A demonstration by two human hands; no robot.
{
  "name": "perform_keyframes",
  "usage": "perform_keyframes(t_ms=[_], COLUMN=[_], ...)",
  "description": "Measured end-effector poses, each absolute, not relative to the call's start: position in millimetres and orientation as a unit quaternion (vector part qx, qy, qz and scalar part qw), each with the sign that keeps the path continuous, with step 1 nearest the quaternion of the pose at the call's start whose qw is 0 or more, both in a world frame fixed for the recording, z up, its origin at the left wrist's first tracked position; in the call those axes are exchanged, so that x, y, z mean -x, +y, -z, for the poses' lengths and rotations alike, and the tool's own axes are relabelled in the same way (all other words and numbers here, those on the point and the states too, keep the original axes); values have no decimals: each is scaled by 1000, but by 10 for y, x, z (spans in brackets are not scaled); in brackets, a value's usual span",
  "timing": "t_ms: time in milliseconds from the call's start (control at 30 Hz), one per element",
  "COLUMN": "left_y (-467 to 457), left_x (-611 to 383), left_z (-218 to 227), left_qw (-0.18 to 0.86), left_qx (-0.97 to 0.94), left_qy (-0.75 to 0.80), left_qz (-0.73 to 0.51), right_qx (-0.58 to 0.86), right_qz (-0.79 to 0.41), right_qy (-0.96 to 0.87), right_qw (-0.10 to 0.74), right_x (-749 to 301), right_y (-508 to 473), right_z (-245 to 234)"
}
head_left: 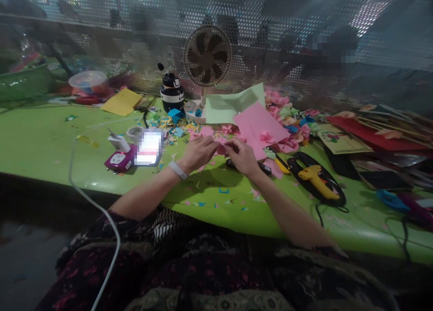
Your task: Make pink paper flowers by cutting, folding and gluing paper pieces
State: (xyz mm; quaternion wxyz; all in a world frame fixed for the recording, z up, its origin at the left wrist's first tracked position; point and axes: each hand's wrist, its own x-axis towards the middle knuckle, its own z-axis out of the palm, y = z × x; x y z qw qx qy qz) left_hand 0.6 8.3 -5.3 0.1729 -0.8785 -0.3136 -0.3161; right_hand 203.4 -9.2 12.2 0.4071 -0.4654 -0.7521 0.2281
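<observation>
My left hand [199,153] and my right hand [241,156] meet over the green table, fingers pinched on a small piece of pink paper [221,149] between them. Much of that piece is hidden by my fingers. A dark elongated object [264,168] lies beneath my right hand. Just beyond my hands are pink paper scraps [207,131], a larger pink sheet [260,123] and a pale green sheet [233,105]. Crumpled pink paper shapes [277,101] are heaped behind the sheets.
A yellow glue gun [318,180] rests on a black coiled item at right. Left stand a lit phone [148,148], a purple power socket [118,161] and a white cable [113,229]. A fan [207,56] and black bottle [172,94] stand behind; stacked papers [368,132] lie far right.
</observation>
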Motion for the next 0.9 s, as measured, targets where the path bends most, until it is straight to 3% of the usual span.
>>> perform_keyframes(t_ms=[267, 400, 700, 900], left_y=[48, -30, -164, -11], left_x=[-114, -238, -454, -207], left_z=[162, 264, 570, 252], left_qw=[133, 81, 19, -210], left_qx=[867, 848, 865, 833], left_qy=[-319, -352, -387, -312], left_qz=[358, 388, 320, 407], right_qx=[466, 441, 450, 457], right_qz=[-262, -346, -369, -409], right_qy=[-681, -633, -619, -612], right_qw=[500, 534, 528, 498], right_x=[-2031, -2008, -1900, -2007], right_y=[-40, -32, -127, -34], right_z=[-65, -50, -8, -90])
